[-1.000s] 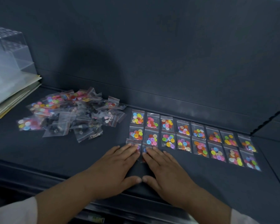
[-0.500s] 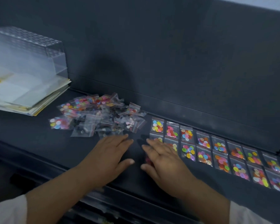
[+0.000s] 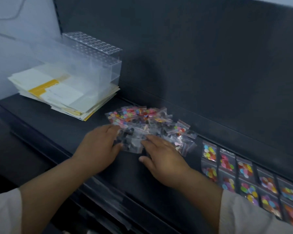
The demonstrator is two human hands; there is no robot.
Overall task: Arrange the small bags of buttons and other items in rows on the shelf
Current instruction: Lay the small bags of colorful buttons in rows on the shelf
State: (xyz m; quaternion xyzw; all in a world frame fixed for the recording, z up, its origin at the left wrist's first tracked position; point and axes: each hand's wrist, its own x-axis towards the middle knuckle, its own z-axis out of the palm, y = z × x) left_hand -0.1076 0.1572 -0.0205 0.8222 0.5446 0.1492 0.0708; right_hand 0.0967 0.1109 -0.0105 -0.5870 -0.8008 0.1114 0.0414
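A loose pile of small clear bags (image 3: 147, 120) with coloured buttons and dark items lies mid-shelf. My left hand (image 3: 98, 149) touches the pile's front left edge, fingers fairly straight over bags of dark items. My right hand (image 3: 162, 157) lies flat beside it, fingertips on the pile's front bags and thumb on the shelf. To the right, bags of coloured buttons (image 3: 243, 169) lie side by side in rows that run off the frame's right edge. The view is motion-blurred.
The dark shelf (image 3: 57, 125) has a raised front lip and a dark back panel (image 3: 193, 56). At the left stand a stack of papers (image 3: 57, 92) and a clear acrylic box with a perforated top (image 3: 95, 61).
Both hands have moved left, from the left end of the arranged rows to the loose pile. The view has swung left with them.
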